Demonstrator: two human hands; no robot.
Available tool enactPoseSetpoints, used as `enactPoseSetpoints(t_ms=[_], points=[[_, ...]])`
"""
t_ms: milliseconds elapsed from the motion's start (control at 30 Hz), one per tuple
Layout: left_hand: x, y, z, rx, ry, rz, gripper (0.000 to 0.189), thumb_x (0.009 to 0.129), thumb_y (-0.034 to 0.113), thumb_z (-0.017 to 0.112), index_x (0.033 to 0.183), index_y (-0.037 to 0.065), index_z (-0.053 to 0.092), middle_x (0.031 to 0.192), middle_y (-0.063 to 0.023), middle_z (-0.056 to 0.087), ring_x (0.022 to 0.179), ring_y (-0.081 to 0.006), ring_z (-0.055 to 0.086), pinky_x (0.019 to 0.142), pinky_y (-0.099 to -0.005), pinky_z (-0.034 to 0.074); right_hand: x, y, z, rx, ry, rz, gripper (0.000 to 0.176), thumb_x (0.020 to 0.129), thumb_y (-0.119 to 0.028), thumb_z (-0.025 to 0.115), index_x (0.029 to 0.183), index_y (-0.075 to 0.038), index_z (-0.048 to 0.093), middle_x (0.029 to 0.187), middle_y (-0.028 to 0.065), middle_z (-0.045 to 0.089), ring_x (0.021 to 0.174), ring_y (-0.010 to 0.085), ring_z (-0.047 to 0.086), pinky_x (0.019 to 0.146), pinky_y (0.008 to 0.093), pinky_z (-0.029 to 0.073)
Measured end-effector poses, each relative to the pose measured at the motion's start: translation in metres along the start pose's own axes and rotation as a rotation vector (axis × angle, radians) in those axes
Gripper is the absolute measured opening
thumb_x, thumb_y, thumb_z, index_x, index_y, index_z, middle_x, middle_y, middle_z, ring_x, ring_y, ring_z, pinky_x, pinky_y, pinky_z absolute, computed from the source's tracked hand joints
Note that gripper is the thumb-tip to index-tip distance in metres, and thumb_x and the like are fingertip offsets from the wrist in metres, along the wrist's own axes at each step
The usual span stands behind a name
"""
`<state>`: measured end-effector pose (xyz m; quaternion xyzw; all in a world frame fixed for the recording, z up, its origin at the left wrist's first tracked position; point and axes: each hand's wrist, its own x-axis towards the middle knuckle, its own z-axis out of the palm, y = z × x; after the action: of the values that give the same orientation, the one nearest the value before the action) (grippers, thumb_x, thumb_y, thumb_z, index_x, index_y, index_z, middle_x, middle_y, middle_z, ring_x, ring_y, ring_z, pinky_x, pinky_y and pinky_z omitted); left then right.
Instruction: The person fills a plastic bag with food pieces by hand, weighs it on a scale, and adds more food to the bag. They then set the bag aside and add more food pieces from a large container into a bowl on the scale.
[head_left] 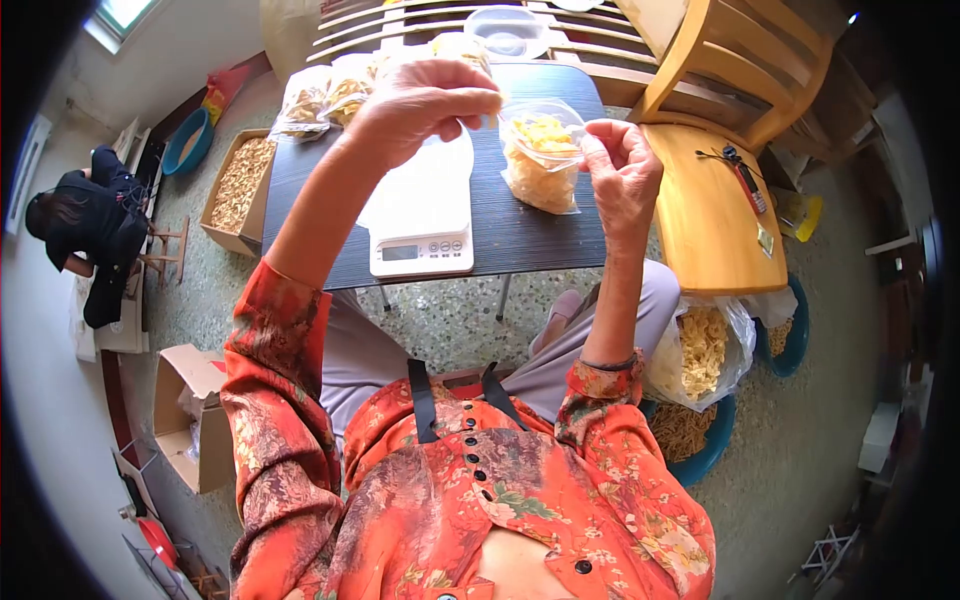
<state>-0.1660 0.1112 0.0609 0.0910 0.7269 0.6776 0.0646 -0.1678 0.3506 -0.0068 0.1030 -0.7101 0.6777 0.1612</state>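
A clear plastic bag [541, 182] filled with pale yellow dried pieces stands upright on the dark table, its mouth open. My right hand [622, 168] is closed, pinching the right edge of the bag's mouth. Above the scale and left of the bag, my left hand [425, 105] is closed in a pinch near the bag's opening. What its fingertips hold, if anything, is too small to make out. Below that hand sits a white kitchen scale [420, 215], with its display toward me.
Several filled bags [305, 98] stand along the back left of the table [320, 235]. To the right is a wooden chair [715, 215] with small items on its seat. An open sack of yellow pieces [704, 350] and blue tubs [700, 465] stand below it. Another person [95, 225] sits far left.
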Motion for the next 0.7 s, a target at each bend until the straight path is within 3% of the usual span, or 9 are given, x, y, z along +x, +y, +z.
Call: enactPoseSetpoints(t_ms=[133,167,333,533,633,700], points=[[0.013,0.008,0.039,0.510,0.122,0.122,0.018,0.083,0.016,0.075,0.096,0.003,0.071,0.078,-0.0026,0.068,0.069,-0.0064,0.062,0.056,-0.0197,0.047,0.000,0.000,-0.002,0.012,-0.018,-0.001,0.012,0.086,-0.001,0.064,0.098,0.001,0.064,0.079,0.0011,0.063,0.066,0.0055,0.057,0.063,0.0204,0.048],[0.025,-0.010,0.038,0.496,0.158,0.244,0.016,0.084,0.014,0.073,0.096,0.003,0.071,0.077,-0.0026,0.068,0.070,-0.0077,0.063,0.061,-0.0224,0.050,0.001,0.000,-0.002,0.010,-0.018,0.000,0.012,0.086,-0.001,0.064,0.098,0.001,0.064,0.079,0.0011,0.063,0.066,0.0055,0.057,0.063,0.0204,0.048],[0.014,-0.014,0.009,0.630,0.251,0.240,0.010,0.084,0.010,0.072,0.092,0.003,0.072,0.078,-0.0028,0.068,0.070,-0.0083,0.062,0.066,-0.0243,0.052,0.002,0.004,-0.005,0.029,0.019,0.014,0.012,0.087,-0.001,0.063,0.099,0.002,0.064,0.080,0.0016,0.063,0.067,0.0060,0.057,0.064,0.0207,0.049],[-0.031,-0.043,-0.035,0.813,-0.061,-0.077,0.010,0.076,0.003,0.072,0.085,0.000,0.068,0.074,-0.0060,0.068,0.073,-0.0134,0.065,0.070,-0.0283,0.052,0.003,0.003,-0.005,-0.013,0.051,0.042,0.010,0.088,-0.001,0.064,0.097,0.002,0.064,0.084,0.0048,0.066,0.067,0.0081,0.060,0.063,0.0223,0.052],[-0.042,-0.058,-0.039,0.789,-0.175,-0.135,0.013,0.074,0.005,0.074,0.086,0.002,0.068,0.076,-0.0057,0.066,0.074,-0.0153,0.064,0.069,-0.0297,0.052,0.002,0.001,-0.003,-0.029,0.040,0.037,0.010,0.088,-0.001,0.064,0.097,0.002,0.064,0.084,0.0047,0.065,0.067,0.0078,0.060,0.063,0.0222,0.052],[-0.047,-0.064,-0.035,0.805,-0.148,-0.110,0.014,0.074,0.006,0.073,0.086,0.003,0.068,0.078,-0.0062,0.065,0.076,-0.0166,0.063,0.071,-0.0306,0.052,0.001,0.002,-0.003,-0.031,0.039,0.042,0.010,0.087,0.000,0.064,0.097,0.003,0.064,0.083,0.0039,0.065,0.065,0.0072,0.059,0.062,0.0217,0.052]])
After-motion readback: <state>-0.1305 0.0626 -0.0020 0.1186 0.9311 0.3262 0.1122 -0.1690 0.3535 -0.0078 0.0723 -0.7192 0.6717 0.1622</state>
